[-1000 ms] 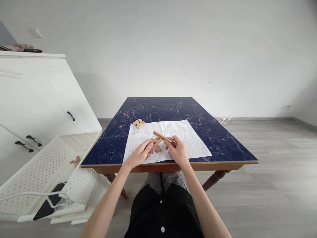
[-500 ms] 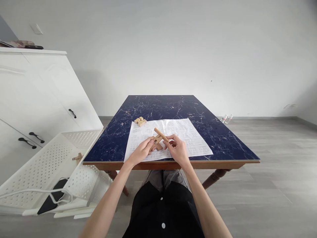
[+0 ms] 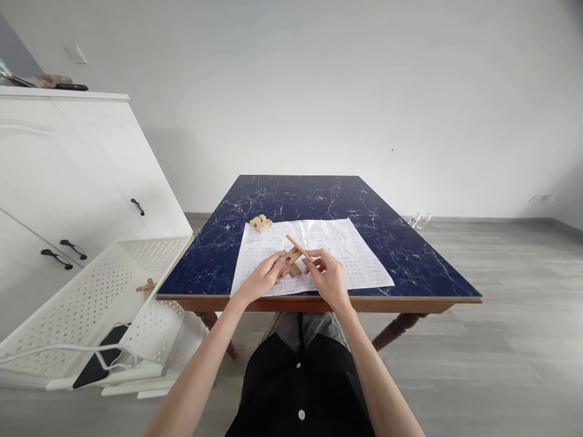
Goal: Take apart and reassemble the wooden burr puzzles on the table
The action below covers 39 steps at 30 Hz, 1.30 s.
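Note:
Over a printed paper sheet (image 3: 359,258) near the table's front edge, my left hand (image 3: 264,278) is closed on some joined flat wooden puzzle pieces (image 3: 295,270), one with a dark mark near its end. My right hand (image 3: 328,278) pinches the lower end of a slim wooden strip (image 3: 298,247). The strip slants up to the left and crosses the end of the marked piece; whether the two touch I cannot tell. My left fingers cover part of the pieces. A small cluster of notched wooden blocks (image 3: 261,223) lies at the sheet's upper left corner.
The sheet lies on a dark blue marble-patterned table (image 3: 300,197) with a wooden edge. To the left stand a white cabinet (image 3: 91,158) and a white perforated basket (image 3: 86,303) with a wooden piece (image 3: 146,286) inside. Clear bottles (image 3: 419,220) are on the floor beyond the right side.
The whole view has shifted slightly, with the scene a little further right. The wooden strip has turned slightly, showing a narrower side; both hands keep their hold.

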Each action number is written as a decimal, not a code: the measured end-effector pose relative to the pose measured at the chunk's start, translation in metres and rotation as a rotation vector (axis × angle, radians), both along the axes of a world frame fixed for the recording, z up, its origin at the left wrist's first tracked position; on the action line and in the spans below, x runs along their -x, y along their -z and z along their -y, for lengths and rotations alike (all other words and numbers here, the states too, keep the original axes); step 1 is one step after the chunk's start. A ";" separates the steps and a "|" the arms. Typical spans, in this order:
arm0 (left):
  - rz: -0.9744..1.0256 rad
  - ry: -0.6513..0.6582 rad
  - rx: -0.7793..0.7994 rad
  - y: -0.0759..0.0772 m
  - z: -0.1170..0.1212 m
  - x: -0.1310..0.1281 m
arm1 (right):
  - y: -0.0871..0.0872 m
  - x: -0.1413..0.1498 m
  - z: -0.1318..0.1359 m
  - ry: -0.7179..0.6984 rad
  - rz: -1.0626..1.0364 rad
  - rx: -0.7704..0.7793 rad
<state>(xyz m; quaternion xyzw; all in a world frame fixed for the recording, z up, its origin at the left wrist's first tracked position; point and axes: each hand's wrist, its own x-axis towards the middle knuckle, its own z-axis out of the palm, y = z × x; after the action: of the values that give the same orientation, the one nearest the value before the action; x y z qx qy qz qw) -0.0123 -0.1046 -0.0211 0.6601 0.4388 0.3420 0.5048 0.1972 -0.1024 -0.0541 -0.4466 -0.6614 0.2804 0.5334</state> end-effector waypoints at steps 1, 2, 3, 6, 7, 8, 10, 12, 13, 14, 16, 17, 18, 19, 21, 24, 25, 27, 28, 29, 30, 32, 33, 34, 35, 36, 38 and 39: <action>0.002 0.002 0.003 0.000 0.000 0.000 | 0.001 0.000 0.000 0.005 0.009 0.002; 0.004 0.003 0.005 -0.001 0.001 0.001 | 0.001 0.000 0.001 0.008 0.018 0.004; 0.008 0.005 0.006 -0.001 0.001 0.001 | 0.002 0.001 0.001 0.007 0.028 0.008; 0.024 0.004 -0.006 -0.001 0.002 -0.001 | 0.004 0.000 0.000 -0.018 0.049 0.022; 0.029 0.002 -0.010 -0.001 0.002 -0.001 | 0.004 0.000 0.000 -0.030 0.054 0.026; 0.033 0.000 -0.013 0.000 0.002 -0.002 | 0.005 0.000 0.000 -0.039 0.057 0.028; 0.041 -0.007 -0.019 0.002 0.002 -0.002 | 0.005 0.001 0.000 -0.043 0.060 0.025; 0.048 -0.012 -0.026 0.005 0.000 -0.003 | 0.007 0.002 0.001 -0.037 0.061 0.019; 0.053 -0.013 -0.029 0.007 0.000 -0.002 | 0.007 0.002 0.001 -0.033 0.061 0.015; 0.058 -0.015 -0.033 0.008 -0.001 -0.002 | 0.008 0.002 0.001 -0.031 0.061 0.013; 0.068 -0.018 -0.041 0.010 -0.002 -0.002 | 0.009 0.002 0.002 -0.035 0.059 0.009; 0.072 -0.018 -0.045 0.011 -0.002 -0.002 | 0.009 0.001 0.002 -0.040 0.058 0.009; 0.076 -0.020 -0.048 0.011 -0.002 -0.002 | 0.009 0.001 0.002 -0.046 0.056 0.009; 0.080 -0.020 -0.050 0.012 -0.002 -0.002 | 0.008 0.000 0.002 -0.052 0.054 0.009; 0.090 -0.014 -0.049 0.012 -0.002 -0.002 | 0.007 -0.001 0.003 -0.062 0.049 0.010; 0.107 0.001 -0.040 0.014 -0.003 -0.002 | 0.005 -0.002 0.004 -0.077 0.047 0.012; 0.112 0.005 -0.036 0.014 -0.003 -0.002 | 0.005 -0.003 0.004 -0.081 0.049 0.013; 0.120 0.008 -0.029 0.014 -0.005 -0.002 | 0.004 -0.004 0.004 -0.094 0.058 0.014; 0.122 0.008 -0.022 0.014 -0.005 -0.002 | 0.004 -0.004 0.005 -0.102 0.065 0.013; 0.124 0.008 -0.013 0.014 -0.006 -0.002 | 0.004 -0.004 0.005 -0.109 0.073 0.011; 0.125 0.008 -0.002 0.013 -0.007 -0.002 | 0.003 -0.003 0.006 -0.114 0.082 0.009; 0.132 0.000 0.023 0.011 -0.008 -0.004 | 0.002 -0.001 0.007 -0.110 0.096 0.001; 0.139 -0.007 0.036 0.010 -0.009 -0.005 | 0.002 0.001 0.007 -0.098 0.099 -0.002; 0.147 -0.015 0.049 0.008 -0.009 -0.007 | 0.001 0.002 0.008 -0.080 0.100 -0.006; 0.157 -0.023 0.063 0.007 -0.008 -0.008 | 0.001 0.004 0.008 -0.058 0.097 -0.010; 0.166 -0.029 0.078 0.005 -0.007 -0.009 | 0.000 0.006 0.008 -0.032 0.091 -0.013; 0.183 -0.033 0.107 0.000 -0.005 -0.010 | 0.000 0.008 0.008 0.027 0.071 -0.020; 0.190 -0.028 0.119 -0.002 -0.003 -0.010 | 0.000 0.009 0.007 0.055 0.060 -0.024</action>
<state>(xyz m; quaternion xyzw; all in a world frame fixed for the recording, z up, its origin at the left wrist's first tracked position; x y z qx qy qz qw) -0.0027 -0.1019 -0.0195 0.5876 0.4176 0.3831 0.5775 0.1883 -0.1095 -0.0542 -0.4665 -0.6677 0.2442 0.5263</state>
